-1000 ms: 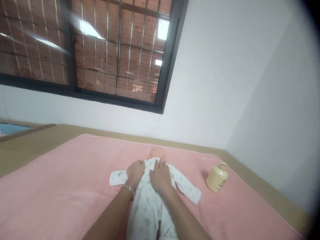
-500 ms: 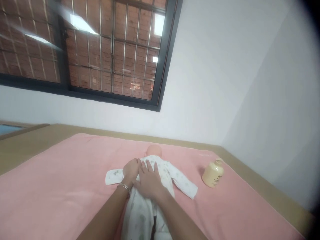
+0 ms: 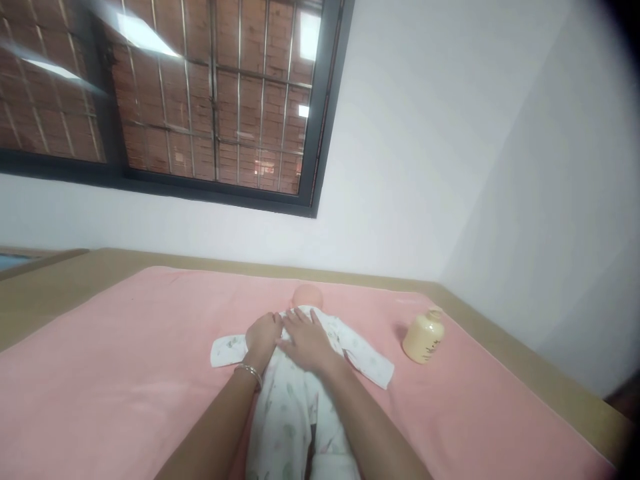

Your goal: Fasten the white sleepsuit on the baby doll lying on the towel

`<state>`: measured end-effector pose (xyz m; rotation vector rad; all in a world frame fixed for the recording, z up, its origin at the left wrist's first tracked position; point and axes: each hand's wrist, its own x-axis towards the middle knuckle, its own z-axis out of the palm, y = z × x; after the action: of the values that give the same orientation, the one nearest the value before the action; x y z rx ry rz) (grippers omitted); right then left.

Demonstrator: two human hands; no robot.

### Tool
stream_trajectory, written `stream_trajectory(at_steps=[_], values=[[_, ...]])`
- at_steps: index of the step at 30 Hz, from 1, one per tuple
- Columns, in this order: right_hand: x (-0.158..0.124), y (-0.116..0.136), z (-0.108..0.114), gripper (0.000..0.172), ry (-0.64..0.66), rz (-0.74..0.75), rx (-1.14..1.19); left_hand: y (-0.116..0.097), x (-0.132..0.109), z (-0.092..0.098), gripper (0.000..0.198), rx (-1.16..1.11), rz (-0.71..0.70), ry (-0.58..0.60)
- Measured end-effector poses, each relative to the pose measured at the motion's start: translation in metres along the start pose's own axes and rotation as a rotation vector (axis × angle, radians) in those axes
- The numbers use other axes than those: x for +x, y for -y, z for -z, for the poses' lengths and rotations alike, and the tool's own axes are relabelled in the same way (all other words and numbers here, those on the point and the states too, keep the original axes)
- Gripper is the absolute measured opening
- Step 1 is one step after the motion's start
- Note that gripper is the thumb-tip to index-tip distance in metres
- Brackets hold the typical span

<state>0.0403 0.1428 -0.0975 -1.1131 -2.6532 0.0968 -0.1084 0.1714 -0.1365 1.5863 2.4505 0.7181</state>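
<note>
A baby doll (image 3: 307, 295) lies on a pink blanket (image 3: 125, 360), its round bare head away from me and both sleeves spread. It wears a white printed baby suit (image 3: 280, 413) with long sleeves and legs. My left hand (image 3: 264, 335) is closed at the suit's upper left side by the left sleeve, fingers curled onto the fabric. My right hand (image 3: 307, 339) lies flat on the upper body, fingers stretched toward the head and thumb close to my left hand. The doll's face does not show, and both forearms partly cover the suit.
A cream-yellow bottle (image 3: 424, 337) with dark lettering stands on the blanket to the right of the doll. Beyond the blanket runs a tan surface edge (image 3: 350, 275), against a white wall (image 3: 400, 133). A dark-framed barred window (image 3: 215, 100) is at the upper left.
My right hand has shifted slightly up and to the right over the suit, its fingers closer to the doll's neck. My left hand stays at the same side. The camera view has moved a little.
</note>
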Motion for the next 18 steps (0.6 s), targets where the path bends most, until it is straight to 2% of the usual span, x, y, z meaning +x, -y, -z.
stream_trajectory(at_steps=[3, 5, 6, 8, 10, 13, 15, 18], values=[[0.009, -0.015, 0.001, 0.061, -0.037, -0.255, 0.030, -0.001, -0.002, 0.002, 0.048, 0.003, -0.017, -0.012], [0.008, -0.014, -0.006, 0.066, -0.067, -0.420, 0.013, -0.001, -0.003, 0.002, 0.047, -0.006, -0.019, -0.013], [0.006, -0.010, -0.011, 0.069, -0.083, -0.452, -0.006, -0.001, -0.002, 0.002, 0.047, -0.009, -0.013, -0.012], [0.001, 0.000, -0.018, 0.072, -0.101, -0.402, -0.044, -0.001, -0.001, 0.001, 0.046, -0.008, 0.003, -0.008], [-0.001, 0.003, -0.018, 0.068, -0.097, -0.263, -0.053, -0.001, 0.000, 0.001, 0.046, 0.004, 0.010, -0.006], [0.002, -0.012, -0.006, 0.054, -0.045, -0.079, 0.010, -0.003, -0.001, 0.004, 0.049, 0.020, -0.017, -0.005], [0.004, -0.029, 0.003, 0.053, -0.056, -0.137, 0.063, -0.003, -0.002, 0.007, 0.050, 0.014, -0.035, 0.003], [0.002, -0.047, 0.010, 0.063, -0.062, -0.398, 0.108, -0.003, -0.002, 0.011, 0.048, -0.014, -0.015, 0.026]])
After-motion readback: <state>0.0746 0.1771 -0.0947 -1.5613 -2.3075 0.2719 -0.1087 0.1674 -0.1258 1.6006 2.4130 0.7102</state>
